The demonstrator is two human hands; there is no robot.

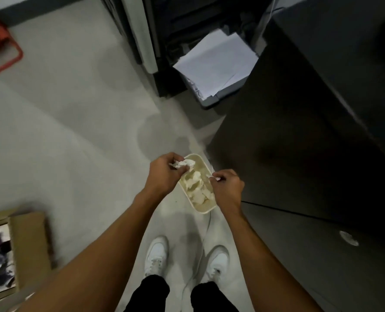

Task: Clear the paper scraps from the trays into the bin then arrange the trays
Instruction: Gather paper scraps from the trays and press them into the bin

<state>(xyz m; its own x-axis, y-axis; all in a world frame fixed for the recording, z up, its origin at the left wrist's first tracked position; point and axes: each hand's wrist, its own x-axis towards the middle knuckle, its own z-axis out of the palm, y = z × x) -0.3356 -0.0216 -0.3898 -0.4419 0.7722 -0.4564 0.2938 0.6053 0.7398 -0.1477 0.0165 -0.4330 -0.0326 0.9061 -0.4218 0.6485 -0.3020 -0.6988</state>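
A cream rectangular bin (pixel 202 209) stands on the floor beside a dark cabinet, with several white paper scraps (pixel 197 188) lying inside it. Above the bin's far left corner, my left hand (pixel 164 174) grips a crumpled wad of paper scraps (pixel 183 164). My right hand (pixel 227 188) hovers over the bin's right rim and pinches a small white scrap (pixel 216 178) between its fingertips. No tray is in view.
A dark cabinet (pixel 299 154) runs along the right. A printer's open drawer with white sheets (pixel 216 64) is ahead. A cardboard box (pixel 27 242) sits at lower left and a red frame (pixel 4 55) at upper left. My white shoes (pixel 156 255) stand on the grey floor beside a thin cable.
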